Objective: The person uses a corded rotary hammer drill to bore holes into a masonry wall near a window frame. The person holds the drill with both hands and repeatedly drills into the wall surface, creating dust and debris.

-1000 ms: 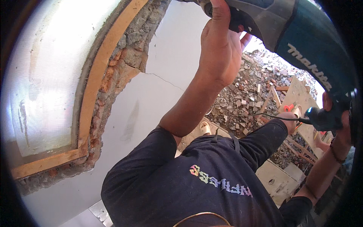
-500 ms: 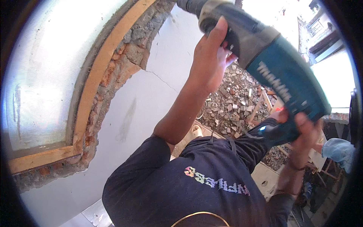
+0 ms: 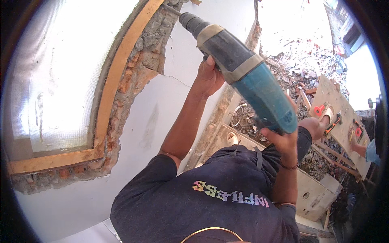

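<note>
Far left, a bright, translucent window pane (image 3: 60,81) sits in a bare wooden frame (image 3: 107,101), and along that frame's right edge runs rough broken masonry (image 3: 133,69), brick and mortar exposed. Next comes the white wall (image 3: 142,121), a thin crack crossing it from the masonry's ragged edge. Up top, a drill bit (image 3: 172,10) points at the masonry beside the frame's upper stretch; whether it touches, you can't tell from here!

And there's the left hand (image 3: 208,77), curled in a grip under the front of the teal and black power drill (image 3: 265,91), its fingers partly hidden. The tool is held aloft, slanting from upper left to lower right, nose high. Below it, a sandalled left foot (image 3: 232,139) stands on a pale wooden panel (image 3: 216,146). The right hand (image 3: 283,142) is closed around the drill's rear end, much of that grip hidden by the housing.

Further right, rubble (image 3: 300,58) spreads over the ground, and a plywood board (image 3: 326,93) carries a hammer (image 3: 334,123) near its left edge. Far right, another person's foot (image 3: 356,148) shows by the board's right edge.
</note>
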`<state>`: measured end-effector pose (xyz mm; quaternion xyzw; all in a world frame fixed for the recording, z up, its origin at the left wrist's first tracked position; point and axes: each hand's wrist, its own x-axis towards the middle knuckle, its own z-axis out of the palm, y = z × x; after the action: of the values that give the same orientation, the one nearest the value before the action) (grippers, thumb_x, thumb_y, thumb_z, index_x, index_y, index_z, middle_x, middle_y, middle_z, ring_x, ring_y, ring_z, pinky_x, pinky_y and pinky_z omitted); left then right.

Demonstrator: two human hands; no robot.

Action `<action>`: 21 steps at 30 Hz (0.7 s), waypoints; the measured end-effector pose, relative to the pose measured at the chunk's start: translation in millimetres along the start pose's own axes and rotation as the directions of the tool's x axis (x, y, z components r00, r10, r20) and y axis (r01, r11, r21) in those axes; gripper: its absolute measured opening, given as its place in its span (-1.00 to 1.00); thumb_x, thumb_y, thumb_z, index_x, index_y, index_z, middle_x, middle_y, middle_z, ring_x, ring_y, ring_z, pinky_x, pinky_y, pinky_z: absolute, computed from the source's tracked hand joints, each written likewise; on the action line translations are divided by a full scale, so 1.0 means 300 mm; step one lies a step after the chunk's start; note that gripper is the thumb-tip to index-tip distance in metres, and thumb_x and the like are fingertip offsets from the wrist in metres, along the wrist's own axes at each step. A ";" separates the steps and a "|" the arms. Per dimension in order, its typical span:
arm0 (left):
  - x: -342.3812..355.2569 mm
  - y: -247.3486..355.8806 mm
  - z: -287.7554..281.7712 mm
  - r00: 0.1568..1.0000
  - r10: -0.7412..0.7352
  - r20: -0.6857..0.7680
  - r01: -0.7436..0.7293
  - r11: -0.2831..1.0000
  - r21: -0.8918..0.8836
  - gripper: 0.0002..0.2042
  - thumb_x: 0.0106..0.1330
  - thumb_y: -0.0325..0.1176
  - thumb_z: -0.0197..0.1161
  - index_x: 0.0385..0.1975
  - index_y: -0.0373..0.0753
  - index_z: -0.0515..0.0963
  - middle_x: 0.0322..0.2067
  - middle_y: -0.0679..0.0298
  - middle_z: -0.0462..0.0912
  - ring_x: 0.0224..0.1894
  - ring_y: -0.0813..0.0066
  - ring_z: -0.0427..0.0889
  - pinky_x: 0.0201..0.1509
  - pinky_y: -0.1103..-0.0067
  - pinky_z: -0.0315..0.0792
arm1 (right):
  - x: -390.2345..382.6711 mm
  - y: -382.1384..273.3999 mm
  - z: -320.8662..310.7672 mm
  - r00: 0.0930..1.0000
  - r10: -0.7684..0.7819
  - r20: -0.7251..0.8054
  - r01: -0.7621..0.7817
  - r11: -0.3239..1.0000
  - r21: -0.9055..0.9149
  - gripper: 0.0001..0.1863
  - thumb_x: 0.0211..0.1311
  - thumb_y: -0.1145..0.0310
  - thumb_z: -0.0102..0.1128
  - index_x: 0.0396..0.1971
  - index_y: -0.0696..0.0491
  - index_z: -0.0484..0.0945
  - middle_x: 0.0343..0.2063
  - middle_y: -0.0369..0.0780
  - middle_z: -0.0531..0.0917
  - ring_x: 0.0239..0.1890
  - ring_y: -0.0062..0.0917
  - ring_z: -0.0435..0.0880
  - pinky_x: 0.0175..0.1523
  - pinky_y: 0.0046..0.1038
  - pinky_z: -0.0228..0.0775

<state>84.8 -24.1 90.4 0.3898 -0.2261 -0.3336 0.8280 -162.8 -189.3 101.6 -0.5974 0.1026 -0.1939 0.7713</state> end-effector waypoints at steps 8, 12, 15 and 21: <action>0.013 -0.127 0.366 0.961 -0.024 0.277 0.030 0.999 -0.018 -0.14 0.32 0.31 0.25 0.38 -0.27 0.25 0.30 0.15 0.44 0.28 0.26 0.51 0.40 0.21 0.41 | -0.373 -0.212 -0.219 0.935 -0.145 -0.325 0.016 0.929 -0.369 0.17 -0.22 0.06 0.66 0.42 0.20 0.23 0.32 -0.06 0.43 0.34 -0.24 0.43 0.43 -0.18 0.24; -0.072 -0.125 0.281 0.989 -0.104 0.101 0.112 0.990 -0.080 -0.04 0.23 0.47 0.12 0.42 -0.22 0.23 0.31 0.15 0.44 0.36 0.24 0.44 0.48 0.16 0.32 | -0.351 -0.075 -0.137 0.972 -0.149 -0.183 0.113 0.975 -0.190 0.10 -0.14 0.19 0.62 0.43 0.20 0.21 0.31 -0.03 0.44 0.31 -0.24 0.47 0.39 -0.18 0.29; -0.123 -0.062 0.105 0.981 -0.097 0.171 0.146 0.941 -0.306 -0.12 0.36 0.50 -0.10 0.38 -0.18 0.29 0.21 0.02 0.52 0.30 0.13 0.53 0.35 0.04 0.47 | -0.226 0.014 0.052 0.909 -0.390 0.147 0.415 0.815 -0.403 0.05 -0.11 0.31 0.57 0.43 0.20 0.20 0.24 0.02 0.49 0.20 -0.21 0.56 0.29 -0.21 0.41; -0.148 0.084 -0.090 0.937 0.041 0.347 0.136 0.873 -0.469 -0.12 0.31 0.41 0.17 0.33 -0.30 0.29 0.06 -0.04 0.51 0.14 0.05 0.56 0.30 0.03 0.50 | -0.176 0.063 0.412 0.876 -0.416 0.243 0.481 0.792 -0.377 0.05 -0.11 0.43 0.53 0.43 0.27 0.14 0.01 0.04 0.52 -0.06 -0.19 0.61 0.03 -0.24 0.50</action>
<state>81.4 33.5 89.5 0.1098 -0.2675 -0.4634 0.8377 -159.0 -54.1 112.1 -0.7708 -0.0599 -0.2997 0.5589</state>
